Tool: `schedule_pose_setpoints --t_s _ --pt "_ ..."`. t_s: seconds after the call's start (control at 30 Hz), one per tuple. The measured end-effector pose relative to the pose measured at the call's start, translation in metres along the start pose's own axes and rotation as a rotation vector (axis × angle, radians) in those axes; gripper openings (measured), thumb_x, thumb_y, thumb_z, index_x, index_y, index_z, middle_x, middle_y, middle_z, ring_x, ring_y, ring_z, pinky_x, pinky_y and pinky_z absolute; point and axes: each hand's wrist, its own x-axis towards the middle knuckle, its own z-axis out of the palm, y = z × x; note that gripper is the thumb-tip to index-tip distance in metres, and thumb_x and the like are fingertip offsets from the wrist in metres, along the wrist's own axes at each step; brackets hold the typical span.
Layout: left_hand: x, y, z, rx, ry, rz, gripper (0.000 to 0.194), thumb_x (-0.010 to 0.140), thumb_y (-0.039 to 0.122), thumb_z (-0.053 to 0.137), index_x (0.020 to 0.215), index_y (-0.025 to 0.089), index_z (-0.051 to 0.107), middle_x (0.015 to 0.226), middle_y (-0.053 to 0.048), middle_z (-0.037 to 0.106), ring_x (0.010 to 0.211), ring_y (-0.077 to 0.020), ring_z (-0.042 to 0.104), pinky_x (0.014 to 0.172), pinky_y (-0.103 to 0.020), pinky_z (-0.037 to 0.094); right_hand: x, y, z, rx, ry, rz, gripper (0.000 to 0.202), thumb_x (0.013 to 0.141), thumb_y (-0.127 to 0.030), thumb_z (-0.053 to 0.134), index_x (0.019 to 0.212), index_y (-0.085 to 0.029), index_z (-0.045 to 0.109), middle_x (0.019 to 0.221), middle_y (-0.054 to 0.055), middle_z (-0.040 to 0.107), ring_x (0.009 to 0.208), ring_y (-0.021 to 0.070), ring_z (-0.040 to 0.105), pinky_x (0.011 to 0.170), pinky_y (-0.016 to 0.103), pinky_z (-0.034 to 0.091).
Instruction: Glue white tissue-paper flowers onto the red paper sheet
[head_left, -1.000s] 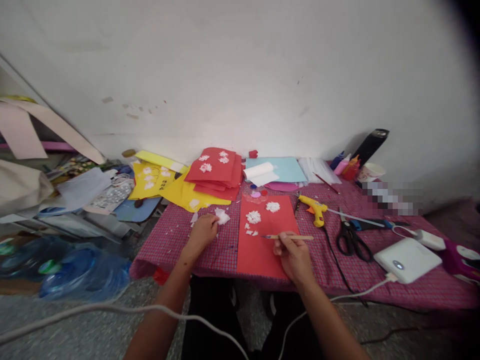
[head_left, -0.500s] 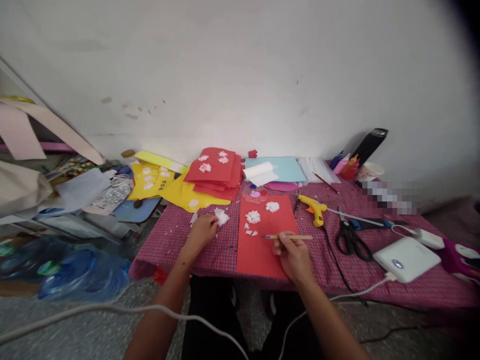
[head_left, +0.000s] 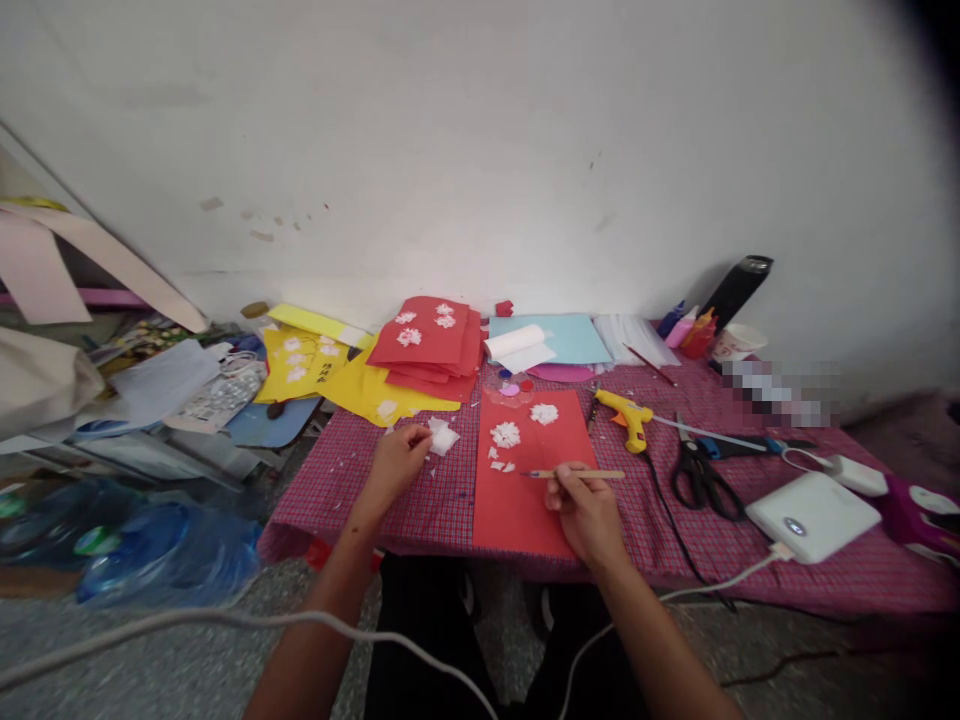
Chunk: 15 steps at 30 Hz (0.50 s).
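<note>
My left hand (head_left: pixel 399 464) has its fingers pinched at the left edge of a small white paper sheet (head_left: pixel 445 437) on the table. In my right hand (head_left: pixel 589 508) is a slim paintbrush (head_left: pixel 606 474) with a light wooden handle, lying level with its dark tip pointing left. Beneath it lies a red paper sheet (head_left: pixel 514 515), and the right hand rests on its right edge. Two white paper-petal flowers, one at the left (head_left: pixel 505 435) and one higher up (head_left: pixel 544 414), sit on the red sheet. Several loose white scraps (head_left: pixel 501 464) lie below the left flower.
Behind are stacked red cards (head_left: pixel 427 340), yellow sheets (head_left: pixel 394 395), a paint palette (head_left: pixel 513 389) and a white paper roll (head_left: pixel 517 342). On the right lie a yellow glue gun (head_left: pixel 628 417), black scissors (head_left: pixel 705 485) and a white power bank (head_left: pixel 814 518). A cable crosses in front.
My left hand has shifted slightly left, uncovering more of the white paper. My right hand and the paintbrush have stayed in place.
</note>
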Motion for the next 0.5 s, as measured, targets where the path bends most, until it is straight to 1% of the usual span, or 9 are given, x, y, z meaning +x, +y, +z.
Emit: schedule_pose_setpoints --t_s 0.07,0.13,0.23,0.3,0.37,0.4,0.5 --pt "-0.002 0.003 0.001 -0.139 0.022 -0.044 0.016 0.086 0.03 0.059 0.084 0.019 0.071 0.085 -0.003 0.074 0.079 -0.0187 0.066 0.073 -0.03 0.048 0.0 0.0 0.0 -0.007 -0.003 -0.004 0.02 0.079 -0.035 0.081 0.079 -0.019 0.069 0.065 0.0 0.064 0.051 0.011 0.052 0.048 0.024 0.04" --pt "-0.006 0.01 0.008 -0.35 0.024 -0.112 0.017 0.083 0.034 0.063 0.084 0.018 0.068 0.08 -0.002 0.072 0.072 -0.0164 0.065 0.067 -0.027 0.048 -0.001 0.0 0.0 -0.031 -0.021 -0.02 0.019 0.08 -0.035 0.08 0.082 -0.019 0.071 0.068 0.001 0.066 0.052 0.0114 0.053 0.049 0.024 0.041" --pt "-0.019 0.028 0.027 -0.719 -0.018 -0.247 0.022 0.078 0.038 0.068 0.084 0.017 0.066 0.073 -0.001 0.07 0.062 -0.0126 0.062 0.062 -0.024 0.049 -0.003 0.0 -0.001 -0.112 -0.075 -0.054 0.018 0.082 -0.036 0.078 0.09 -0.021 0.074 0.076 0.003 0.072 0.056 0.0127 0.055 0.055 0.026 0.044" --pt "-0.029 0.042 0.043 -0.905 -0.046 -0.336 0.028 0.073 0.039 0.075 0.087 0.016 0.068 0.074 -0.002 0.07 0.061 -0.0118 0.062 0.061 -0.024 0.05 -0.006 0.0 -0.001 -0.19 -0.123 -0.076 0.018 0.084 -0.036 0.076 0.094 -0.022 0.075 0.082 0.005 0.075 0.058 0.0137 0.057 0.06 0.028 0.047" --pt "-0.038 0.055 0.058 -1.025 -0.082 -0.423 0.036 0.067 0.039 0.081 0.092 0.016 0.07 0.077 -0.003 0.071 0.064 -0.0139 0.065 0.062 -0.026 0.053 -0.008 0.0 -0.002 -0.259 -0.164 -0.09 0.018 0.085 -0.036 0.075 0.096 -0.023 0.076 0.087 0.005 0.076 0.06 0.0145 0.059 0.063 0.03 0.048" --pt "-0.041 0.06 0.065 -1.054 -0.078 -0.444 0.038 0.065 0.04 0.082 0.092 0.015 0.071 0.078 -0.004 0.072 0.066 -0.0146 0.066 0.062 -0.027 0.054 -0.009 0.0 -0.002 -0.286 -0.177 -0.093 0.018 0.085 -0.037 0.074 0.097 -0.023 0.076 0.088 0.005 0.077 0.06 0.015 0.06 0.064 0.03 0.048" --pt "-0.047 0.069 0.078 -1.084 -0.086 -0.456 0.037 0.065 0.04 0.084 0.091 0.015 0.073 0.078 -0.005 0.072 0.068 -0.0151 0.066 0.063 -0.027 0.054 -0.01 0.0 -0.002 -0.342 -0.189 -0.099 0.019 0.085 -0.037 0.074 0.098 -0.024 0.077 0.089 0.005 0.077 0.062 0.0158 0.061 0.064 0.031 0.049"
